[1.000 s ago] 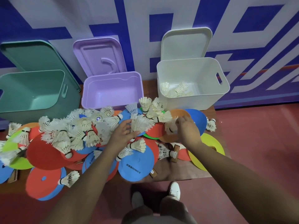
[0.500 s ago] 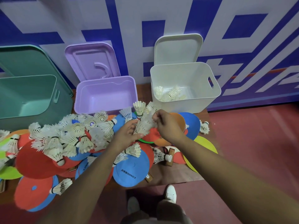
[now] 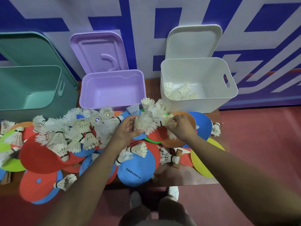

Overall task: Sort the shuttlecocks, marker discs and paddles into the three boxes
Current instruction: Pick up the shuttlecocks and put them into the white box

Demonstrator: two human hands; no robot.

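Note:
A pile of white feather shuttlecocks (image 3: pixel 73 132), flat coloured marker discs (image 3: pixel 39 157) and paddles lies on a low wooden board. A blue paddle marked SONICE (image 3: pixel 135 170) lies near the front. My left hand (image 3: pixel 125 131) grips a bunch of shuttlecocks (image 3: pixel 145 123) in the pile's middle. My right hand (image 3: pixel 182 128) pinches more shuttlecocks (image 3: pixel 164 119) right beside it. Behind stand three open boxes: green (image 3: pixel 32 88), purple (image 3: pixel 112 88), both seen bare inside, and white (image 3: pixel 198 84) with several shuttlecocks in it.
Each box's lid leans on the blue and white wall behind it: green (image 3: pixel 24 48), purple (image 3: pixel 97 51), white (image 3: pixel 193 41). A wooden paddle handle (image 3: pixel 177 158) pokes out near a yellow disc (image 3: pixel 203 159). My shoes (image 3: pixel 172 193) stand on red floor at the board's front edge.
Both hands have come together on a bunch of shuttlecocks in front of the white box. The left hand has closed around it; the right hand came left from the orange disc.

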